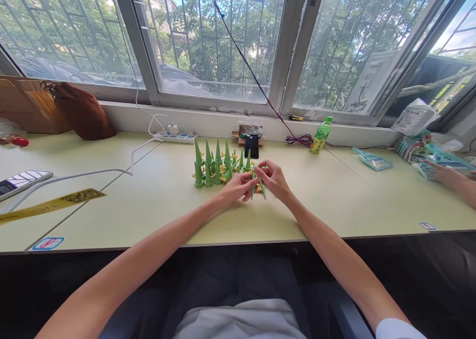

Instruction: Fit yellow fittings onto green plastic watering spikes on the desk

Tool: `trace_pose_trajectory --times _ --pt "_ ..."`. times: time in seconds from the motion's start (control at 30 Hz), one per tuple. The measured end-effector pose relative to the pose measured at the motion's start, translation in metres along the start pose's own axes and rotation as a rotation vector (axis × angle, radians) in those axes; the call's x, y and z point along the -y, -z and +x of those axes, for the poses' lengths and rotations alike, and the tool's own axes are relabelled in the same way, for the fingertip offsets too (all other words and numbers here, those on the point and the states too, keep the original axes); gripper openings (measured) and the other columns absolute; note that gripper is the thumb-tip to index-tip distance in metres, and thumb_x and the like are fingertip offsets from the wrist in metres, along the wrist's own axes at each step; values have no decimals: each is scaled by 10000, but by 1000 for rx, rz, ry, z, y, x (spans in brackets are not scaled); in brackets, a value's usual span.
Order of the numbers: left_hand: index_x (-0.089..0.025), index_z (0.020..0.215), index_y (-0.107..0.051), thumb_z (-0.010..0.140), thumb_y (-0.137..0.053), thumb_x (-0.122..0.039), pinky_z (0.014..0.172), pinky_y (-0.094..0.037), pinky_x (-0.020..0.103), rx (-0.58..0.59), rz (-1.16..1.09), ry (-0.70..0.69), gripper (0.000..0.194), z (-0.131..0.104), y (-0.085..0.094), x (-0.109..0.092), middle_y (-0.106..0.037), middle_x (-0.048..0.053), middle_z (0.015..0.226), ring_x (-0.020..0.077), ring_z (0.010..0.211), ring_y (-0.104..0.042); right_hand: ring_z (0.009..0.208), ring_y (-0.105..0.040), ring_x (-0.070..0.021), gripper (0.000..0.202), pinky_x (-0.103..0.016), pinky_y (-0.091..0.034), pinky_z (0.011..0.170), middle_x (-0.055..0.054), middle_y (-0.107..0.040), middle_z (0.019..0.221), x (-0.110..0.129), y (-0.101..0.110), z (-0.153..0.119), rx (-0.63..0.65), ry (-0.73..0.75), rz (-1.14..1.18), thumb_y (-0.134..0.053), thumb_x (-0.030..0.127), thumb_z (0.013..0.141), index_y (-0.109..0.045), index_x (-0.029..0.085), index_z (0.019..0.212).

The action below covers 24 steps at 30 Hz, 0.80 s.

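- Nearest, the forearms reach over the worktop's (334, 200) front edge; steadying the wrists there would likely help such fine work.
- And here's the left hand (238, 188): fingers nearly closed, tips pinched on the green spikes (253, 193), a light hold that looks right for something so slim.
- Opposite, the right hand (274, 180) bends in, thumb and fingers drawn together on the same spikes, barely a gap; exact contact is partly hidden.
- The spikes hang points down between the two hands, just above the worktop. One piece or two? Can't tell. Best to grip near the thick end, I'd say, and press evenly so no tip bends.
- Just past the left hand, a cluster of standing spikes (208, 169) with yellow bits (224, 173) among them; elbows wide, knuckles clear, or one could topple.
- Farther back, the phone (251, 146) lies well out of the way.
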<state>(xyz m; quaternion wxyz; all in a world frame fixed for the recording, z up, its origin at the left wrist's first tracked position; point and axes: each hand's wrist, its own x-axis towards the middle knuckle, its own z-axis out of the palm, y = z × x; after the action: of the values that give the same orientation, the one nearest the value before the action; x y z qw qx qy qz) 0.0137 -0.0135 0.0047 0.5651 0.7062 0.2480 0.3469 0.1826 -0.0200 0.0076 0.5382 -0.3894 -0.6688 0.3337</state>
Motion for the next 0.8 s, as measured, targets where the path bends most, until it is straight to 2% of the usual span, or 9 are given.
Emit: trace_pose_trajectory --times 0.1,0.4,0.8 --pt "-124 896 -605 832 -660 -607 382 -360 185 -3 13 -6 490 -1 0 -2 -587 -11 647 46 398 -475 456 -348 -81 482 -219 -281 449 77 -444 515 0 0 0 -6 9 -23 -662 666 787 -532 207 855" --pt "-124 908 -601 852 -643 -600 376 -350 177 6 21 -36 481 -2 -1 -5 -568 -16 671 36 400 -467 488 -469 -111 533 -224 -347 451 46 -530 566 1 1 0 -11 1 -38 -690 693 737 -537 209 901" --pt "-121 934 -620 837 -649 -617 378 -363 185 2 23 -3 507 -1 0 -3 -578 -8 653 49 407 -472 462 -400 -94 465 -224 -337 457 71 -456 527 0 1 0 -12 18 -57 -656 656 797 -541 210 864"
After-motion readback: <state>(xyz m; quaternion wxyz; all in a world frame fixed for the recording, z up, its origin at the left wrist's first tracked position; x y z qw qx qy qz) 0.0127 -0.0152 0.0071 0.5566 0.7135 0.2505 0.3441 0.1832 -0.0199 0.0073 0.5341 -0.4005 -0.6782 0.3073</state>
